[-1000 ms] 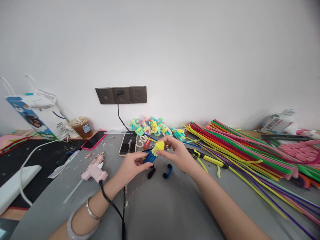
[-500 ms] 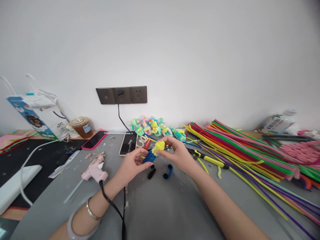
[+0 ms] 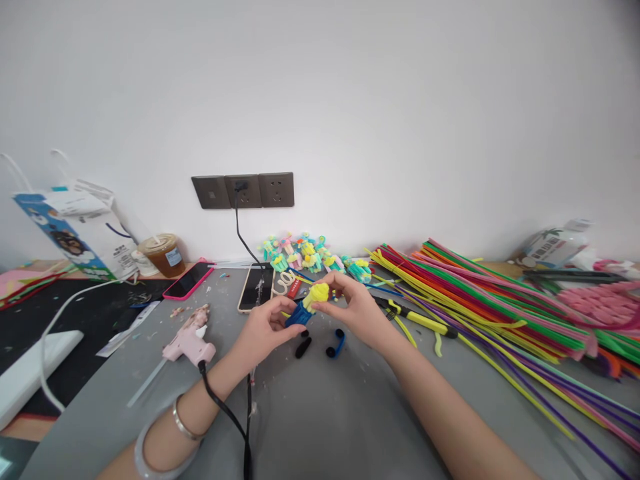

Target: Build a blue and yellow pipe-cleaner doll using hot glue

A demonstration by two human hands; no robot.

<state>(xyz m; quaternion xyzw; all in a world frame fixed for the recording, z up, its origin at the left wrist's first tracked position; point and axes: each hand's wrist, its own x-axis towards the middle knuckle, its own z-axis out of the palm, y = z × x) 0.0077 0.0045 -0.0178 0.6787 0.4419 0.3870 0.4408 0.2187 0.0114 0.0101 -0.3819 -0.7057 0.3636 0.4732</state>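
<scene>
Between my hands is a small pipe-cleaner figure point(image 3: 309, 299) with a yellow top and a blue lower part, held tilted above the grey table. My left hand point(image 3: 270, 328) pinches the blue end. The fingers of my right hand point(image 3: 349, 303) close on the yellow end, hiding part of it. Just below lie a small black fuzzy piece point(image 3: 303, 347) and a blue strip with black curled ends point(image 3: 336, 343). Behind my hands, against the wall, sits a pile of small colourful pipe-cleaner figures point(image 3: 310, 253).
A pink glue gun point(image 3: 189, 343) with a black cord lies left of my left arm. Yellow-handled pliers point(image 3: 425, 321) and a big bundle of pipe cleaners point(image 3: 480, 300) spread to the right. Two phones, a pink-edged one point(image 3: 189, 280) among them, and a drink cup point(image 3: 165, 255) stand toward the back left.
</scene>
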